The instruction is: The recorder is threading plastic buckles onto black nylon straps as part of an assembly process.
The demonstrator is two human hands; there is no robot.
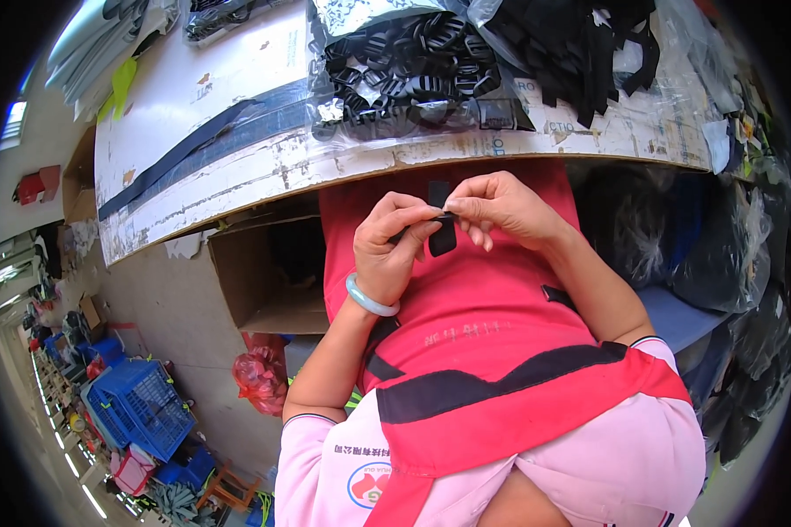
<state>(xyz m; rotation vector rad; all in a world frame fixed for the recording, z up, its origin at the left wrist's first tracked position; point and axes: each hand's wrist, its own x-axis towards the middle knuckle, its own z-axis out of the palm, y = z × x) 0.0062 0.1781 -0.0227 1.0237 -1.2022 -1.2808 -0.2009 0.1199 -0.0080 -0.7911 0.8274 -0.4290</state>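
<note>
My left hand point(391, 241), with a pale bangle at the wrist, is closed in a pinch on a short black strap point(443, 237). My right hand point(511, 211) pinches the same strap from the other side, fingertips almost touching the left ones. One end of the strap sticks up above the fingers and the other hangs below them, against my red apron point(466, 307). Between the fingertips, a small part of the strap is hidden, so I cannot tell whether a buckle sits there.
Ahead is a worn, board-covered table point(264, 167). On it lie a clear bag of black plastic buckles point(413, 79), a pile of black straps point(580, 53) and one long black strap point(180, 154). Below stands a cardboard box point(264, 281); blue crates point(141, 408) are farther left.
</note>
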